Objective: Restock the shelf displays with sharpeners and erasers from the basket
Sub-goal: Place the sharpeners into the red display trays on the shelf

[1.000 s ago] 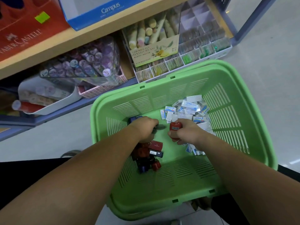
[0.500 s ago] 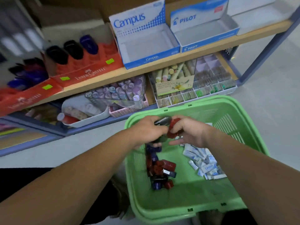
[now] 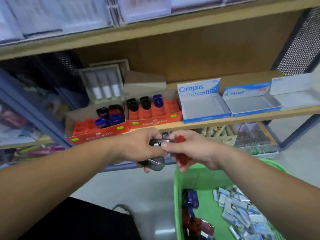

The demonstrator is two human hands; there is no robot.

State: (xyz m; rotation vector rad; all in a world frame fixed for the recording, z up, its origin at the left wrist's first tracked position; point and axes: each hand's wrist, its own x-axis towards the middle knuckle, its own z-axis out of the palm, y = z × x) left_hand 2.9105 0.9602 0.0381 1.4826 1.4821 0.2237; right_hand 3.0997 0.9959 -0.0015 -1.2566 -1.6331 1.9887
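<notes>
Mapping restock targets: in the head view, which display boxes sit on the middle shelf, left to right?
left Faber-Castell tray → right Faber-Castell tray → Campus box → Pilot box → plain white box

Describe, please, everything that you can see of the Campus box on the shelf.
The Campus display box looks like white and blue cardboard. Its lid stands up at the back and bears the word "Campus" in blue over a dotted pattern; the low front wall is blue with small white lettering. The pale tray is empty. It sits flat on the wooden shelf, between the orange Faber-Castell tray and the Pilot box. No hand touches it.
</notes>
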